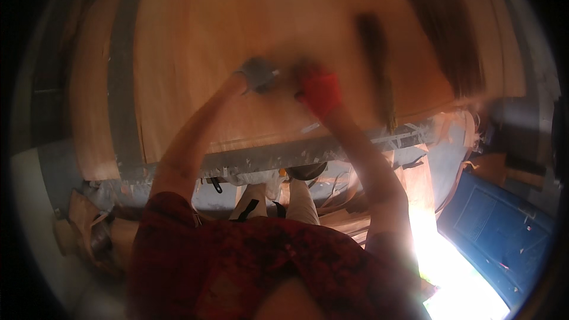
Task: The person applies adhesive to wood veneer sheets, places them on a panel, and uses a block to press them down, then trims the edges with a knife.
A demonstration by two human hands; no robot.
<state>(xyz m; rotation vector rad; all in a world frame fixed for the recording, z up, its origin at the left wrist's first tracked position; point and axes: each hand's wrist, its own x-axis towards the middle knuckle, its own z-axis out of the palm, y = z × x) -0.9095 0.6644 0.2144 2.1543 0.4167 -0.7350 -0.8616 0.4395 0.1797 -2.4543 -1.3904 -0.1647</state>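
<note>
Wide reddish-brown wood veneer sheets cover the worktable in front of me. My left hand, in a grey glove, is over the middle of the sheet. A small pale spot shows at its right side, too blurred to name. Close beside it on the right is my right hand, in a red glove. Its fingers point away from me and smear into a dark blur. Motion hides the fingers of both hands, so I cannot tell whether they hold anything. A short white strip lies on the veneer near the front edge.
Dark bands run between the sheets. A long dark strip lies right of my hands. The table's worn front edge crosses before my legs. Veneer scraps litter the lower left. A blue panel stands lower right, beside bright light.
</note>
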